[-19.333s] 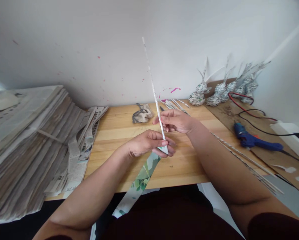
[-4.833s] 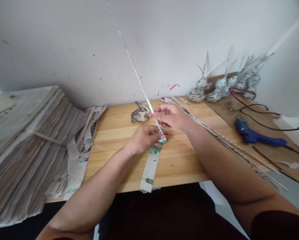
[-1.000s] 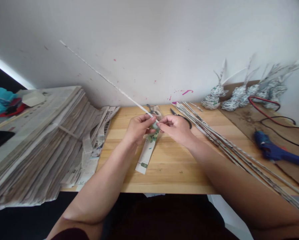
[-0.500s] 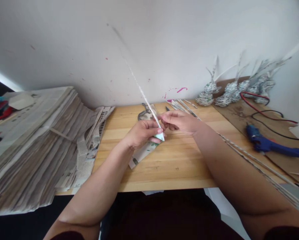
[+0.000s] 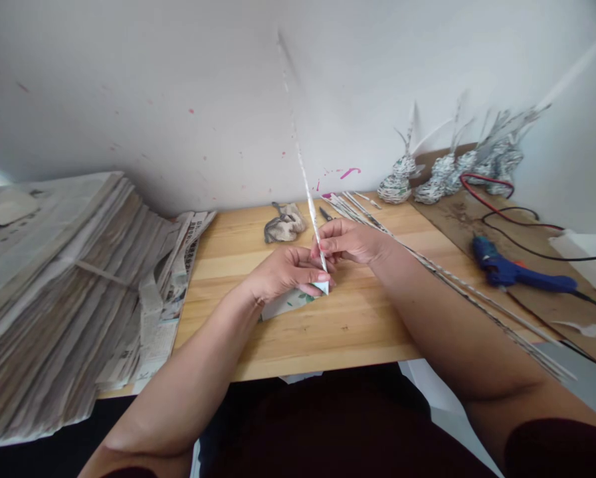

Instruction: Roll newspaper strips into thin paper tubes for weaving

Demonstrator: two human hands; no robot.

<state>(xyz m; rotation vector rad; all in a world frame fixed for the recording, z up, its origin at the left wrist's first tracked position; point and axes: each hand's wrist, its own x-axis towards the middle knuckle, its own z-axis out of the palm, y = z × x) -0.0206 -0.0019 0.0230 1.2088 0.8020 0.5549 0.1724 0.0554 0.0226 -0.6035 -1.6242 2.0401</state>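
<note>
A long thin rolled paper tube [image 5: 303, 174] rises from between my hands toward the wall, nearly upright with a slight lean to the left. Its lower end runs into a paper strip [image 5: 284, 305] with green print, part of which is unrolled over the wooden table. My left hand [image 5: 290, 273] pinches the strip and the tube's base between thumb and fingers. Just above it, my right hand [image 5: 347, 242] has its thumb and fingertips closed on the tube. My left palm hides part of the strip.
A tall newspaper stack [image 5: 68, 292] stands on the left. Behind my hands lies a crumpled cloth [image 5: 284, 224]. Finished paper tubes [image 5: 457, 282] stretch across the right side. A blue glue gun [image 5: 521, 272] rests on cardboard, with several woven paper shapes [image 5: 396, 187] behind it.
The tube has swung from a strong left lean to nearly upright. My right hand has closed on it from beside it. The camera view has turned slightly right.
</note>
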